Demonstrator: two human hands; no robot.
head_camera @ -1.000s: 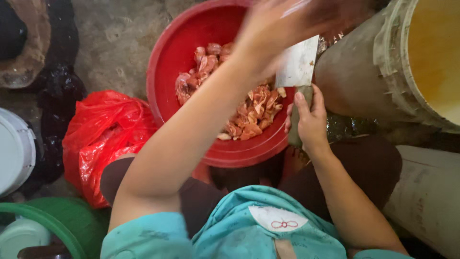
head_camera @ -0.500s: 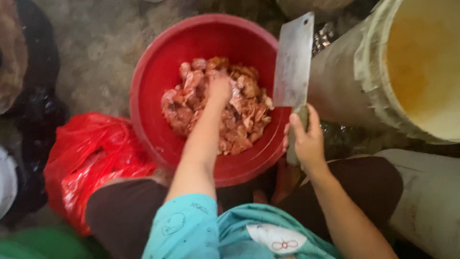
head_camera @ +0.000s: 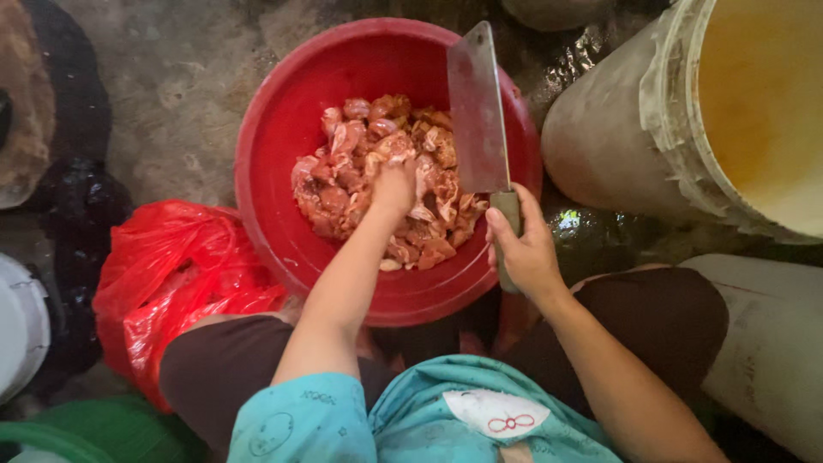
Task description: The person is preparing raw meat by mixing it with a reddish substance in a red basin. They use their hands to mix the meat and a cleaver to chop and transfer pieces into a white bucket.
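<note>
While we squat over the work on the wet ground, things lie as follows.

Left hand: our left hand (head_camera: 393, 184) is sunk into the chopped meat (head_camera: 386, 180), fingers curled down among the pieces and closed on some of them, as far as we can tell; the fingertips are hidden in the pile.

Right hand: our right hand (head_camera: 525, 249) is clenched round the handle of the cleaver (head_camera: 478, 111), blade held flat and pointing away over the basin's right side, probably to keep the edge clear of the other hand.

Meat: raw pinkish chunks heaped in the middle of the red basin (head_camera: 274, 137).

Basin: set on the ground between our knees, close enough for both arms to reach in.

Right of us: a large pale bucket (head_camera: 617, 146) just beside the basin, yellowish inside.

Left of us: a crumpled red plastic bag (head_camera: 171, 274) touching our knee, near the basin's rim.
</note>
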